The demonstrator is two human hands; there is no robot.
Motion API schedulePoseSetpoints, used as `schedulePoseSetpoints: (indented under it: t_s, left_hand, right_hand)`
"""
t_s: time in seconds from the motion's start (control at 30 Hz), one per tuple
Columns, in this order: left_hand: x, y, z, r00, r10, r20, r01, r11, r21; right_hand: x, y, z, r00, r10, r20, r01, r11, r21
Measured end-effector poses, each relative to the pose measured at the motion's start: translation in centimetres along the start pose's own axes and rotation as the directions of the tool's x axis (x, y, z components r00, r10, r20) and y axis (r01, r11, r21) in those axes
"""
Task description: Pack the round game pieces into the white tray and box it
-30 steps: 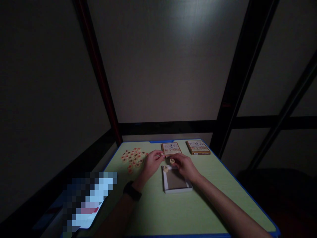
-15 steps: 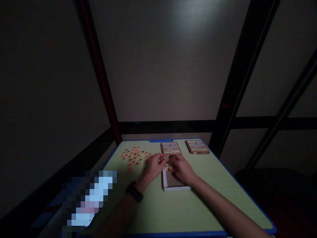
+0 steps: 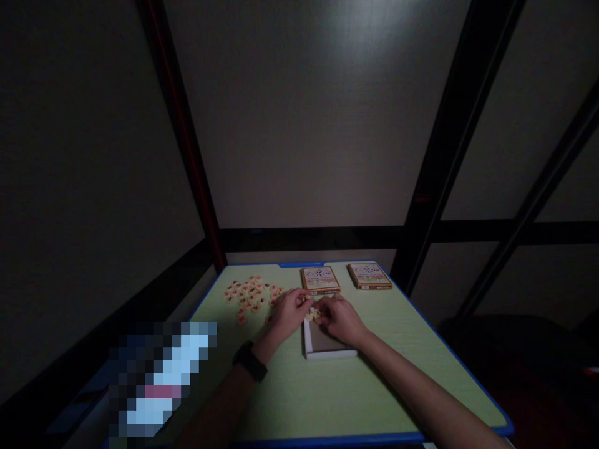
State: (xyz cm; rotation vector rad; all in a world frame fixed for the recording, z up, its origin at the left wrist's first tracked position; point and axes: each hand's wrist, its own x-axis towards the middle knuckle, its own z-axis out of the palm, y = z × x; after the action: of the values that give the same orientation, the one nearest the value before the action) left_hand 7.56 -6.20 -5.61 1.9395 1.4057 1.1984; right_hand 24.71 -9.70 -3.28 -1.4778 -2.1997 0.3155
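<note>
The left hand (image 3: 289, 313) and right hand (image 3: 342, 321) curl nearly closed at the tray's (image 3: 331, 354) far left corner; any grip is unclear. A few pieces (image 3: 309, 316) sit there; many loose discs (image 3: 253, 293) remain left.

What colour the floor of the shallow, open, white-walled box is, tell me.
Grey-brown; the floor of the box shows best in the head view.
</note>
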Motion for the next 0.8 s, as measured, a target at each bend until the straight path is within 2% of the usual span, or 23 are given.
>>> schedulePoseSetpoints:
  t_s: [0.23,0.3,0.37,0.43,0.5,0.63,0.73,0.8]
  left_hand:
    - [0.0,0.8,-0.5,0.999,0.037,-0.035,-0.035,0.998,0.048]
    - [-0.1,1.0,-0.5,0.997,0.058,-0.043,-0.057,0.998,0.028]
    - [-0.2,1.2,-0.3,0.999,0.046,-0.027,-0.047,0.999,-0.027]
    - [-0.3,1.2,-0.1,1.000,0.001,0.026,0.003,0.991,-0.135]
    - [-0.2,1.2,0.2,0.994,-0.044,0.098,0.067,0.966,-0.248]
    - [-0.2,1.1,0.2,0.984,-0.063,0.165,0.113,0.943,-0.313]
    - [-0.2,1.4,-0.3,0.986,-0.033,0.161,0.069,0.972,-0.223]
    - [-0.4,1.6,-0.8,0.989,0.026,0.149,-0.009,0.993,-0.114]
  right_hand:
    - [0.1,0.2,-0.7,0.996,-0.051,-0.071,0.053,0.998,0.033]
    - [0.0,0.5,-0.6,0.980,-0.157,-0.119,0.162,0.986,0.038]
    - [0.0,0.9,-0.5,0.942,-0.294,-0.162,0.303,0.953,0.029]
    - [0.0,1.2,-0.3,0.900,-0.396,-0.182,0.403,0.915,0.004]
    - [0.0,1.4,-0.2,0.872,-0.449,-0.196,0.451,0.892,-0.035]
    - [0.0,1.6,-0.5,0.849,-0.489,-0.199,0.473,0.872,-0.124]
    - [0.0,1.5,-1.0,0.877,-0.453,-0.160,0.428,0.888,-0.167]
    - [-0.1,1.3,-1.3,0.910,-0.389,-0.141,0.365,0.916,-0.170]
